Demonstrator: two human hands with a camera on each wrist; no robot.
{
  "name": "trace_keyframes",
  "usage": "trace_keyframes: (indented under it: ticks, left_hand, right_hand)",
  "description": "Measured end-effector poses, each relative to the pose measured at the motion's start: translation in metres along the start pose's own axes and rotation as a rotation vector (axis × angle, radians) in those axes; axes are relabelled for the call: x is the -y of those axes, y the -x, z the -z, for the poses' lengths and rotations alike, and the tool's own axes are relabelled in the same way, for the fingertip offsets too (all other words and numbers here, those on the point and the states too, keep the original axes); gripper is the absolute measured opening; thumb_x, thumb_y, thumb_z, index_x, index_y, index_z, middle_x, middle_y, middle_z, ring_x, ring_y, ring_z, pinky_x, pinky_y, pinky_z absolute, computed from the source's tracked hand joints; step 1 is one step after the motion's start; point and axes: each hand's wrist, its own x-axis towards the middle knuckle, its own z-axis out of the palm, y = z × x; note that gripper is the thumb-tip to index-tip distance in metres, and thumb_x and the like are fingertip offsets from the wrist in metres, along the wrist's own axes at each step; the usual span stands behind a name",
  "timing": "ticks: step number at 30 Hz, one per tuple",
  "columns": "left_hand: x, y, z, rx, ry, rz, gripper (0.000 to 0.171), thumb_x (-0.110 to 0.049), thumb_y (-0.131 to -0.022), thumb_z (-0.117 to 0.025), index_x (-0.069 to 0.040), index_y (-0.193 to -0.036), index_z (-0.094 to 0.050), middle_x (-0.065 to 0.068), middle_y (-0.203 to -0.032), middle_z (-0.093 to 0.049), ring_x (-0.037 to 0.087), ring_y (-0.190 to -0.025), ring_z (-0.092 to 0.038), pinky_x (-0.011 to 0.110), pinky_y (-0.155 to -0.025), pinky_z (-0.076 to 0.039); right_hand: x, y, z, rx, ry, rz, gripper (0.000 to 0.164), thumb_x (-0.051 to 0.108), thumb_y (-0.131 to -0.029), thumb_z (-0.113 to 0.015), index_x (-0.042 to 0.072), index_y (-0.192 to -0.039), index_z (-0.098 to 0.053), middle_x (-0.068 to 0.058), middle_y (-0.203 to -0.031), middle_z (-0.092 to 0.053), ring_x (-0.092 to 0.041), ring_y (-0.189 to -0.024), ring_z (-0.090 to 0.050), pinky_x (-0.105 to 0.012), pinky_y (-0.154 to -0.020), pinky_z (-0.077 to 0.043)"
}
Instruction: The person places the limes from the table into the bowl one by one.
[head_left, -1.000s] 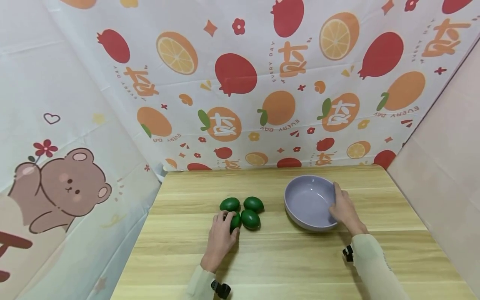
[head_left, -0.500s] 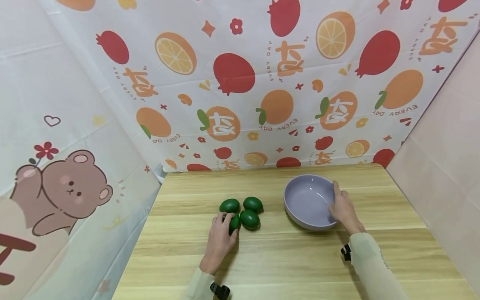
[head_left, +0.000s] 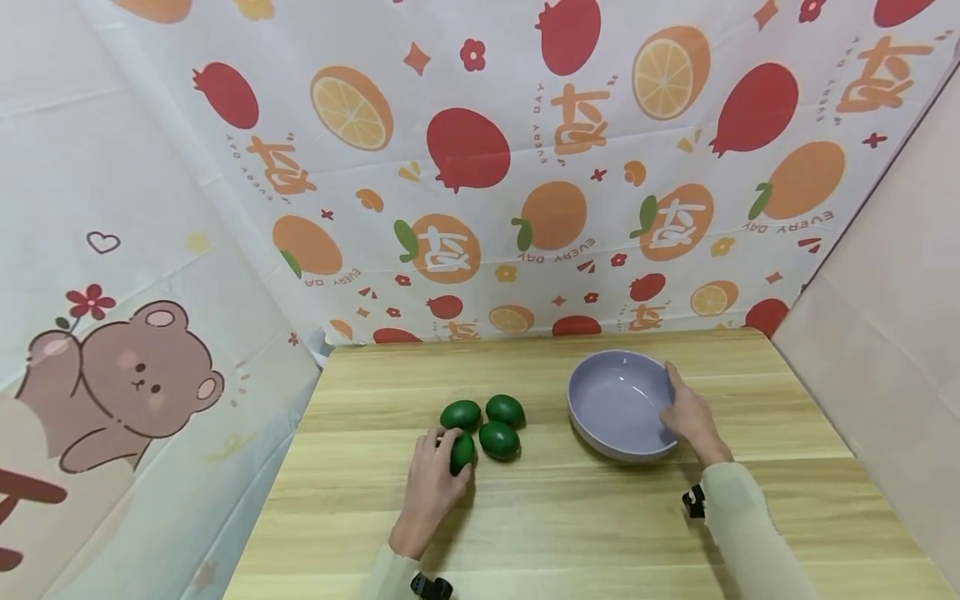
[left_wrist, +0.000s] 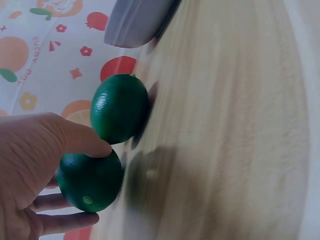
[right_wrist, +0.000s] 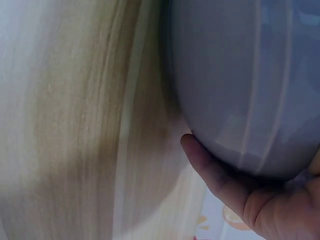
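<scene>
In the head view my left hand (head_left: 431, 487) grips a dark green lime (head_left: 462, 452), with the thumb on its near side and the fingers over its top. The left wrist view shows the thumb and fingers around this lime (left_wrist: 90, 181), its stem nub turned outward. Three more limes lie close by: one behind it (head_left: 461, 414), one to its right (head_left: 499, 440) and one at the back right (head_left: 506, 410). My right hand (head_left: 690, 417) holds the right rim of a lavender bowl (head_left: 618, 404). In the right wrist view a finger (right_wrist: 210, 167) lies along the bowl's outer wall.
A pale wood-grain table (head_left: 555, 533) carries everything. Behind it hangs a white cloth (head_left: 510, 208) printed with fruit, and a bear-printed cloth (head_left: 150, 367) covers the left side. A plain pale panel (head_left: 885, 333) borders the right.
My left hand has moved slightly left and toward me with the lime, opening a small gap from the lime on its right. The right hand and the bowl stay almost still.
</scene>
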Motion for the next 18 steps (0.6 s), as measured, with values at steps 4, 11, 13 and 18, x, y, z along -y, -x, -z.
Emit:
trace_keyframes:
  ticks: [4,11,13,18]
  left_hand:
    - [-0.001,-0.005,0.008,-0.038,0.007,-0.008,0.057,-0.008,-0.069,-0.091,-0.004,-0.121,-0.068,0.019,-0.114,-0.062,0.032,-0.099,-0.059,0.045,-0.079,-0.057]
    - [-0.007,-0.023,0.018,-0.117,0.041,-0.084,0.062,-0.007,-0.066,-0.091,0.000,-0.123,-0.070,0.023,-0.112,-0.062,0.032,-0.095,-0.058,0.044,-0.075,-0.056]
    - [-0.010,-0.028,0.021,-0.126,0.056,-0.098,0.061,-0.007,-0.065,-0.091,0.000,-0.122,-0.071,0.023,-0.112,-0.063,0.033,-0.096,-0.059,0.044,-0.075,-0.056]
    - [-0.016,-0.039,0.022,-0.127,0.084,-0.117,0.058,-0.011,-0.066,-0.091,-0.003,-0.121,-0.072,0.021,-0.115,-0.069,0.035,-0.099,-0.062,0.046,-0.076,-0.057]
  right_hand:
    - [-0.001,-0.001,-0.002,0.002,-0.018,-0.017,0.103,-0.004,-0.077,-0.061,0.009,-0.164,-0.006,-0.044,-0.146,-0.038,-0.048,-0.094,-0.065,-0.043,-0.069,-0.059]
    - [-0.003,-0.004,-0.003,-0.012,-0.022,-0.017,0.102,-0.003,-0.078,-0.058,0.011,-0.164,-0.005,-0.045,-0.144,-0.040,-0.047,-0.090,-0.067,-0.042,-0.067,-0.058]
    - [-0.002,-0.003,-0.004,-0.008,-0.026,-0.024,0.102,-0.003,-0.079,-0.058,0.011,-0.164,-0.004,-0.045,-0.144,-0.039,-0.047,-0.091,-0.067,-0.043,-0.068,-0.059]
    - [-0.001,-0.001,-0.005,-0.001,-0.043,-0.047,0.100,-0.003,-0.080,-0.057,0.013,-0.164,-0.005,-0.042,-0.149,-0.035,-0.050,-0.097,-0.066,-0.042,-0.068,-0.059]
